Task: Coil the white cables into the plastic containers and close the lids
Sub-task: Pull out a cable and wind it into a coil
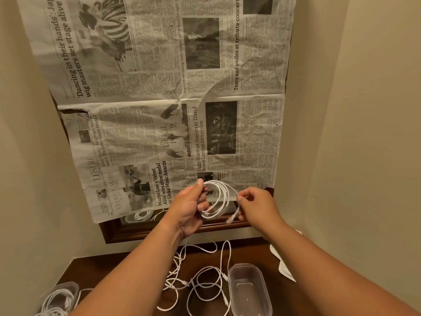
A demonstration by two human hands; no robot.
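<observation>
Coiled cable (217, 199): thin, smooth white cord in round loops, held up before the crumpled newspaper (159, 87), above the table (109, 272).
Left hand (190, 208): fingers curled round the loops' left side.
Right hand (257, 206): pinches the cord's free end; the connector below is blurred.
Loose cables (200, 283): white tangle on dark wood.
Clear container (249, 290): rounded oblong plastic beside the tangle, near edge cut off.
Second container (60, 297): bottom-left, holds coiled cord, partly cut off.
</observation>
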